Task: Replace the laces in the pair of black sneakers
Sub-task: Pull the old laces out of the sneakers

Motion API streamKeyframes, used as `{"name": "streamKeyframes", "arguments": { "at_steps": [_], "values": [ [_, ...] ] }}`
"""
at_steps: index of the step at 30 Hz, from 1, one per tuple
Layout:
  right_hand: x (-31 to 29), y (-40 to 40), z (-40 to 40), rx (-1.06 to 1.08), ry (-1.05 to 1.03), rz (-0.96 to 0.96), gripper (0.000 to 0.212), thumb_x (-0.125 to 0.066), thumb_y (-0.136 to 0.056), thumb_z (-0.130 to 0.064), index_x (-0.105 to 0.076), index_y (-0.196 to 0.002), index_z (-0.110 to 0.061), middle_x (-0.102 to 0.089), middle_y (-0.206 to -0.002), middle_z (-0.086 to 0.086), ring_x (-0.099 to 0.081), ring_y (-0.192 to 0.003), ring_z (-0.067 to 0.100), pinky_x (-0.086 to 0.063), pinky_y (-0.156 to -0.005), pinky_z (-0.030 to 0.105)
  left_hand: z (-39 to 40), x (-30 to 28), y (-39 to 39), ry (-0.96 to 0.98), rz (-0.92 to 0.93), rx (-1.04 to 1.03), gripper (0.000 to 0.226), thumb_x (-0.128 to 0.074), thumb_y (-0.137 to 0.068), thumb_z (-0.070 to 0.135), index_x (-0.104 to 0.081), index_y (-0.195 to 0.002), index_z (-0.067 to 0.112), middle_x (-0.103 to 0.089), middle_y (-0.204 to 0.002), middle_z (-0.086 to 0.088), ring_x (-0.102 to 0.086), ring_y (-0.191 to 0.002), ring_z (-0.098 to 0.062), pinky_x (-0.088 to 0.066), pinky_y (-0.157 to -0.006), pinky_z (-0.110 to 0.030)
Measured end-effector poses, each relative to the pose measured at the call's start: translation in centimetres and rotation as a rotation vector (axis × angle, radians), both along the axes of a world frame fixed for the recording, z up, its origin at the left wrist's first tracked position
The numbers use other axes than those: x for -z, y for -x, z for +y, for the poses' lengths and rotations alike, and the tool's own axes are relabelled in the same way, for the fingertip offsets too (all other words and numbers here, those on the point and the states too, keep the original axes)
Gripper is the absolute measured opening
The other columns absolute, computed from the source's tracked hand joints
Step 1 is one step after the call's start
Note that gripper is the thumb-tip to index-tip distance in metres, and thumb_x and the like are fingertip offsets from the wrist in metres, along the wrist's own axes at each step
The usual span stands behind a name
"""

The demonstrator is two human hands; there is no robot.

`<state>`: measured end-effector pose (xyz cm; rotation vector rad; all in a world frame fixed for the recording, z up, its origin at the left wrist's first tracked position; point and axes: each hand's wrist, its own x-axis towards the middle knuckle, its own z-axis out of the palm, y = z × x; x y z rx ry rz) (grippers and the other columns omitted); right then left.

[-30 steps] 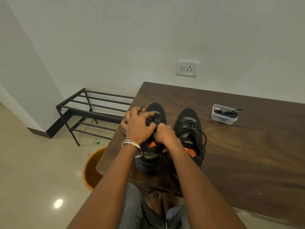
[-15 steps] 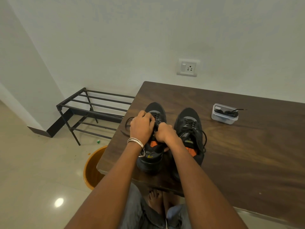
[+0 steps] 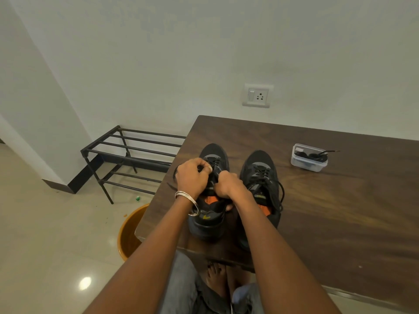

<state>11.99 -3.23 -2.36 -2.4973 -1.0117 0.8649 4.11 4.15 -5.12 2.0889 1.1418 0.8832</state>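
Your left hand [image 3: 192,177] is curled shut, fingertips pinching the black lace [image 3: 215,168] over the eyelets of the left sneaker [image 3: 212,214]; your right hand [image 3: 227,185] is fisted on the lace at the tongue, close beside the other hand. That sneaker stands near the front edge of the desk [image 3: 340,211], toe pointing away from you. The right sneaker [image 3: 260,175] sits just beside it, laced, its loose ends trailing down the outer side. You look to be unthreading the old lace. Next, draw it clear row by row, holding the shoe steady. A clear tub [image 3: 309,158] of dark laces waits well apart on the right.
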Motion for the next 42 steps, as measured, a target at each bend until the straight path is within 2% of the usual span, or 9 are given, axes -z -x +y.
{"name": "streamKeyframes", "arguments": {
  "at_steps": [4, 8, 11, 14, 22, 26, 30, 36, 42],
  "values": [
    [-0.3, 0.0, -0.3, -0.008, 0.004, 0.004, 0.032, -0.050, -0.099, -0.021, -0.056, -0.124, -0.002, -0.053, -0.132, 0.021, -0.056, -0.117, 0.039, -0.050, -0.089, 0.039, 0.2, -0.1, 0.4, -0.141, 0.090, 0.107, 0.007, -0.063, -0.087, 0.021, -0.067, -0.086, 0.016, -0.066, -0.090, 0.002, -0.058, -0.082, -0.014, -0.043, -0.074, -0.028],
    [-0.5, 0.1, -0.4, -0.018, 0.020, 0.013, 0.019, -0.051, -0.099, -0.017, -0.058, -0.105, -0.001, -0.057, -0.121, 0.021, -0.065, -0.089, 0.036, -0.049, -0.046, 0.030, -0.1, 0.0, -0.1, -0.313, 0.385, 0.246, 0.021, -0.038, -0.101, 0.021, -0.051, -0.105, 0.006, -0.053, -0.104, -0.009, -0.057, -0.085, -0.029, -0.034, -0.066, -0.035],
    [-0.6, 0.2, -0.5, -0.020, 0.010, 0.019, 0.021, -0.052, -0.099, -0.017, -0.050, -0.082, -0.004, -0.057, -0.111, 0.020, -0.067, -0.079, 0.038, -0.057, -0.047, 0.035, -0.2, -0.1, -0.2, -0.313, 0.446, 0.257, 0.023, -0.035, -0.101, 0.020, -0.048, -0.110, 0.003, -0.049, -0.109, -0.012, -0.055, -0.089, -0.032, -0.035, -0.067, -0.038],
    [-0.6, 0.3, -0.5, -0.037, 0.009, 0.001, 0.017, -0.051, -0.100, -0.018, -0.057, -0.102, -0.003, -0.056, -0.119, 0.018, -0.065, -0.087, 0.036, -0.046, -0.043, 0.030, -0.3, -0.4, -0.2, -0.185, 0.321, 0.180, 0.016, -0.040, -0.099, 0.019, -0.048, -0.100, 0.006, -0.051, -0.100, -0.010, -0.052, -0.084, -0.029, -0.035, -0.071, -0.037],
    [-0.6, 0.3, -0.3, -0.062, 0.037, -0.025, 0.032, -0.051, -0.099, -0.021, -0.055, -0.125, -0.002, -0.052, -0.128, 0.019, -0.067, -0.090, 0.035, -0.058, -0.059, 0.034, 0.7, 0.3, 1.8, 0.121, -0.093, -0.205, 0.012, -0.053, -0.092, 0.016, -0.060, -0.083, 0.012, -0.064, -0.089, -0.005, -0.058, -0.081, -0.016, -0.045, -0.071, -0.030],
    [-1.2, -0.2, 0.2, -0.125, 0.046, -0.063, 0.034, -0.054, -0.098, -0.024, -0.052, -0.127, -0.005, -0.050, -0.134, 0.018, -0.058, -0.113, 0.037, -0.052, -0.095, 0.043, 0.6, 0.1, 2.3, 0.104, 0.128, -0.373, 0.030, -0.052, -0.091, 0.028, -0.063, -0.068, 0.011, -0.063, -0.079, -0.007, -0.058, -0.076, -0.022, -0.046, -0.068, -0.034],
    [-2.4, -1.2, 0.1, -0.115, -0.053, -0.124, 0.030, -0.064, -0.093, -0.035, -0.050, -0.103, -0.011, -0.055, -0.117, 0.014, -0.057, -0.106, 0.034, -0.050, -0.092, 0.044, -0.2, -0.6, 3.0, 0.020, 0.339, -0.490, 0.033, -0.049, -0.093, 0.039, -0.072, -0.089, 0.015, -0.056, -0.111, -0.010, -0.050, -0.108, -0.033, -0.037, -0.092, -0.050],
    [-2.1, -1.5, 0.7, -0.191, -0.382, -0.230, 0.031, -0.061, -0.095, -0.022, -0.065, -0.122, -0.008, -0.061, -0.124, 0.013, -0.056, -0.117, 0.030, -0.046, -0.100, 0.047, -0.2, -0.6, 2.4, -0.032, 0.287, 0.059, 0.025, -0.064, -0.085, 0.044, -0.063, -0.093, 0.020, -0.060, -0.094, 0.001, -0.059, -0.086, -0.016, -0.051, -0.076, -0.033],
    [-0.8, -0.9, 1.3, -0.285, -0.386, -0.328, 0.025, -0.053, -0.097, -0.018, -0.069, -0.116, -0.012, -0.062, -0.119, 0.010, -0.055, -0.114, 0.030, -0.049, -0.095, 0.049, -0.4, 0.4, 1.9, -0.005, 0.469, 0.019, 0.042, -0.066, -0.085, 0.039, -0.054, -0.114, 0.011, -0.053, -0.119, -0.011, -0.055, -0.108, -0.031, -0.047, -0.087, -0.040]
  ]
}}
